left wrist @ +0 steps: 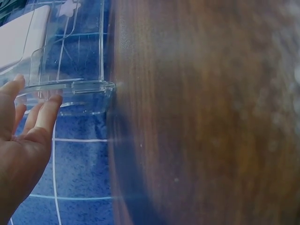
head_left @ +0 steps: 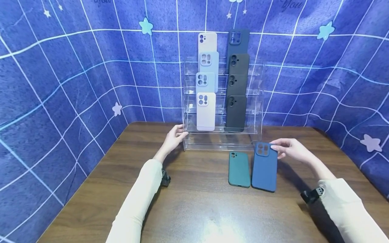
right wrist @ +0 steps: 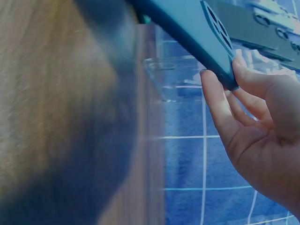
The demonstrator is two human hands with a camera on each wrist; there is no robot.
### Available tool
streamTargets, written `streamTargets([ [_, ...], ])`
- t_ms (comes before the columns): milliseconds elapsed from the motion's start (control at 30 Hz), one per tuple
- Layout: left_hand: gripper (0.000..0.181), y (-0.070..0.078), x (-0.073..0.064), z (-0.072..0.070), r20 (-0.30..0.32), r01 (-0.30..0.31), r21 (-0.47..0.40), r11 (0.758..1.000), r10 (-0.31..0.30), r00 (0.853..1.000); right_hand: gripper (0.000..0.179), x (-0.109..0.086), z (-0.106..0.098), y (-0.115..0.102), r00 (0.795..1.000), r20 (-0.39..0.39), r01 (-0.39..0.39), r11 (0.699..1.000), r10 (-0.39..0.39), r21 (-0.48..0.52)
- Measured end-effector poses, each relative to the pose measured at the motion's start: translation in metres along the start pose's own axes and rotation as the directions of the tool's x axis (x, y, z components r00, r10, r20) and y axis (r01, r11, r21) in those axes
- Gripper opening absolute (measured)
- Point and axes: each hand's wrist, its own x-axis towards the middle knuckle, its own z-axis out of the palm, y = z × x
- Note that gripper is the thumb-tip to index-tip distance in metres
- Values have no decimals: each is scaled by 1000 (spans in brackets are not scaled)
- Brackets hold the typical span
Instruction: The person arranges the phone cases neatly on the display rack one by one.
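My right hand [head_left: 293, 150] pinches the upper right corner of a blue phone case [head_left: 264, 172], thumb on the face with the camera cutout and fingers behind. The right wrist view shows this case [right wrist: 187, 35] slanting down into the fingertips. To its left a green phone case [head_left: 239, 170] lies on the table. My left hand [head_left: 174, 138] holds the left side of a clear tiered display stand [head_left: 212, 147]; its thumb comes round the front edge, the fingers along the outer side. In the left wrist view the fingers [left wrist: 44, 115] are at the transparent panel.
The stand bears two columns of phone cases: white and light blue ones [head_left: 206, 113] on the left, a dark blue case [head_left: 243, 45] above black ones [head_left: 236, 114] on the right. Behind the wooden table [head_left: 194, 202] hangs a blue star-patterned cloth [head_left: 146, 74].
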Motion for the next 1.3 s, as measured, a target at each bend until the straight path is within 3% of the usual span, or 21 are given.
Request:
streamTargets([
  [500, 51, 3, -2, 0, 24, 10, -5, 1000, -10, 1000, 40, 9, -5, -46, 991, -95, 99, 995, -97, 11],
  [833, 49, 1, -3, -1, 25, 8, -72, 997, -6, 1000, 38, 36, 4, -73, 953, -226, 203, 979, -203, -23],
  [1033, 52, 4, -4, -3, 51, 28, -106, 994, -23, 998, 38, 51, 17, -90, 925, -319, 207, 978, -205, -28],
  [1300, 50, 0, -1, -1, 36, 11, -84, 996, -8, 999, 35, 63, 34, -118, 917, -341, 220, 976, -207, -3],
])
